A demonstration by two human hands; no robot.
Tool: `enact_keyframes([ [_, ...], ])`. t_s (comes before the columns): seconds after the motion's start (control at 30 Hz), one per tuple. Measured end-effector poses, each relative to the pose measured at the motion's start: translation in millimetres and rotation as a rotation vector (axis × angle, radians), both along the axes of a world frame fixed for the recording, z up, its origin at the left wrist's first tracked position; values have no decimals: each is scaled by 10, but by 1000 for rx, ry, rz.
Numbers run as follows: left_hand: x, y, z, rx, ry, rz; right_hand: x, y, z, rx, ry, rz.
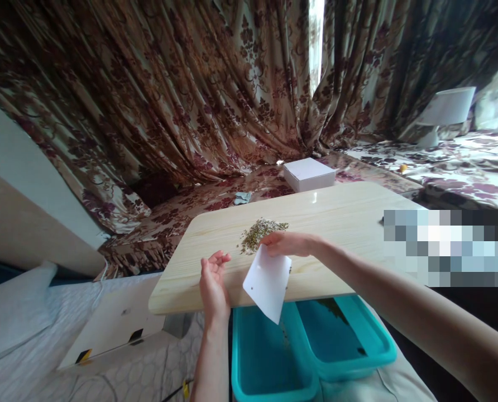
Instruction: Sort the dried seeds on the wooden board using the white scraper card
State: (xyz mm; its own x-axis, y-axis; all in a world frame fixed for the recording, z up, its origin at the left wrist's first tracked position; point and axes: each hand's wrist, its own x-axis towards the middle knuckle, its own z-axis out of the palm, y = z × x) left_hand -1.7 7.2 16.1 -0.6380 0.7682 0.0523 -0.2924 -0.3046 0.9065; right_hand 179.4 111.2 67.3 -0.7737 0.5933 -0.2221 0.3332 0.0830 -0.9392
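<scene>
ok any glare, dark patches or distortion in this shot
Head view: daylight blows out the slit between the floral curtains; a glare spot shows on the tabletop near its far edge; curtains at upper right sink into shadow; the left wall leans, probably wide-angle distortion; coarse pixels mask part of the right side; a speck reads clearly on the white paper.

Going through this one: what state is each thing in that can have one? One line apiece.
Left hand: holding nothing, fingers loosely curled
Right hand: gripping the sheet
White sheet: slanted, lower corner over the left tub
Pile of small bits: loose, spread on the table
Left tub: open
Right tub: open, dark matter inside
White box: closed
Curtains: drawn, narrow gap
Lamp: upright
</scene>
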Motion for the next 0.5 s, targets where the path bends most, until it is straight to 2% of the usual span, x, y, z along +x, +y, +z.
enact_keyframes([
  [0.2, 148, 23, -6, 7, 49, -50, 353, -192, 41, 9, -27, -43],
  [0.37, 151, 22, -51, 23, 85, -60, 589, -366, 104, 42, -87, -49],
  [0.5, 142, 24, -83, 28, 110, -68, 724, -494, 110, 5, -73, -72],
])
